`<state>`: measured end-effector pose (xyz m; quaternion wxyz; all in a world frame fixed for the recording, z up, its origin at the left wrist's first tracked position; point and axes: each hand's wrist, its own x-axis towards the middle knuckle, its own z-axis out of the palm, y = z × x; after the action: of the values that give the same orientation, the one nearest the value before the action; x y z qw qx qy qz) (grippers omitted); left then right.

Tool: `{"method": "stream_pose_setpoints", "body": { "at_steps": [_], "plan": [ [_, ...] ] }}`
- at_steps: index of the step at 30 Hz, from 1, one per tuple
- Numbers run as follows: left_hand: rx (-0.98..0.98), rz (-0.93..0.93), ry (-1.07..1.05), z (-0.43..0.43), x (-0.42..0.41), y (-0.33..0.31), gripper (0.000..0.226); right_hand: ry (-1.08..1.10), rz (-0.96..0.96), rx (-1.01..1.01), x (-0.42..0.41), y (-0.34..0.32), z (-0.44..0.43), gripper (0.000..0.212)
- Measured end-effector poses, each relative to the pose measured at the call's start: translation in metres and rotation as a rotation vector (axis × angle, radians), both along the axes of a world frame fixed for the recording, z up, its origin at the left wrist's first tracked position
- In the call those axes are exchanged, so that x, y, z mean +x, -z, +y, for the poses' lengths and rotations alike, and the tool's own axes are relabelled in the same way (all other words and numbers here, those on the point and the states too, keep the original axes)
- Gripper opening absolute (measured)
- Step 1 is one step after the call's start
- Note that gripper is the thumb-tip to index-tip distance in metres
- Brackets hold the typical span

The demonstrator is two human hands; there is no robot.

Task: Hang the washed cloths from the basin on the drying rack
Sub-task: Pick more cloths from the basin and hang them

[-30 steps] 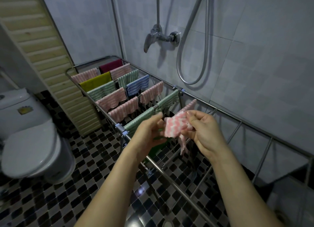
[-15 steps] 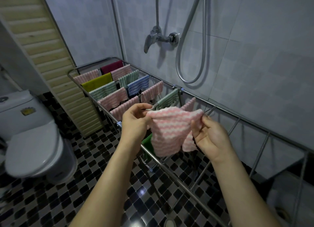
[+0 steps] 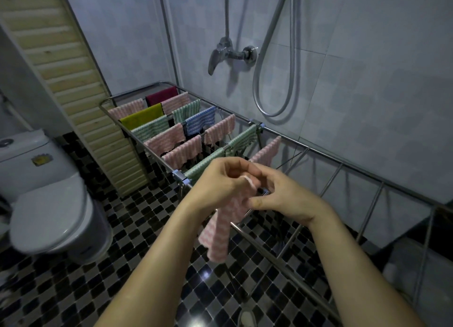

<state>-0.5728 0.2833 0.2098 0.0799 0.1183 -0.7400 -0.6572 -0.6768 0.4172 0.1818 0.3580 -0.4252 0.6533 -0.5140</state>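
A pink-and-white striped cloth point(image 3: 221, 231) hangs down over the near rail of the steel drying rack point(image 3: 326, 152). My left hand point(image 3: 220, 182) pinches the cloth's top corner, fingers curled. My right hand point(image 3: 282, 197) is close beside it, thumb and fingers pinching the cloth's upper edge. Several cloths hang on the rack's far half: pink point(image 3: 169, 139), green point(image 3: 152, 128), blue point(image 3: 201, 122), yellow point(image 3: 142, 117) and dark red point(image 3: 161, 96). The basin is not in view.
A white toilet point(image 3: 49, 204) stands at the left on the black-and-white tiled floor point(image 3: 147, 241). A slatted door point(image 3: 63, 64) leans behind the rack. A shower tap point(image 3: 230, 54) and hose point(image 3: 274, 86) are on the tiled wall. The rack's right-hand bars point(image 3: 372, 204) are bare.
The cloth, held spread wide between both hands half a second ago, now hangs narrow over the near rail. Both hands have come together and dropped lower.
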Motion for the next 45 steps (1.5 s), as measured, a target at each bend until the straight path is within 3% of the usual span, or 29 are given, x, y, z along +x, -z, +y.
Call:
{"method": "stream_pose_setpoints", "body": {
  "at_steps": [2,8,12,16,18,21,23,28,30,33,39,45],
  "plan": [
    [-0.043,0.025,0.024,0.000,0.004,-0.003,0.017,0.011,-0.082,-0.008,0.005,0.000,-0.004,0.054],
    [-0.341,0.125,-0.048,-0.010,0.013,-0.010,0.022,-0.008,0.192,0.189,-0.008,-0.016,0.012,0.005],
    [-0.459,0.123,-0.131,-0.013,0.011,-0.002,0.018,0.097,0.549,0.476,-0.031,-0.019,0.023,0.027],
    [-0.489,0.097,-0.116,-0.002,-0.001,0.007,0.014,0.156,0.783,0.629,-0.047,-0.014,0.027,0.019],
    [-0.453,0.088,-0.110,-0.001,-0.009,0.009,0.018,0.187,0.674,0.532,-0.054,-0.009,0.026,0.012],
    [-0.392,0.090,-0.087,-0.002,-0.021,0.011,0.016,0.290,0.324,0.247,-0.064,0.004,0.026,0.025],
    [-0.353,0.056,-0.068,-0.004,-0.025,0.016,0.019,0.347,0.201,0.167,-0.075,0.014,0.034,0.028],
    [-0.287,-0.075,0.031,0.005,-0.032,0.032,0.028,0.298,0.292,0.232,-0.115,0.011,0.067,0.011],
    [-0.229,-0.110,0.064,0.007,-0.033,0.040,0.026,0.305,0.244,0.204,-0.127,0.010,0.071,0.011],
    [-0.194,-0.195,-0.015,0.007,-0.040,0.065,0.042,0.312,0.206,0.259,-0.144,0.030,0.058,0.011],
    [-0.449,-0.407,-0.156,-0.002,-0.048,0.121,0.063,0.416,0.343,0.314,-0.141,0.103,0.002,0.011],
    [-0.635,-0.410,-0.233,-0.009,-0.054,0.147,0.036,0.446,0.417,0.309,-0.140,0.119,-0.035,0.013]
  ]
}}
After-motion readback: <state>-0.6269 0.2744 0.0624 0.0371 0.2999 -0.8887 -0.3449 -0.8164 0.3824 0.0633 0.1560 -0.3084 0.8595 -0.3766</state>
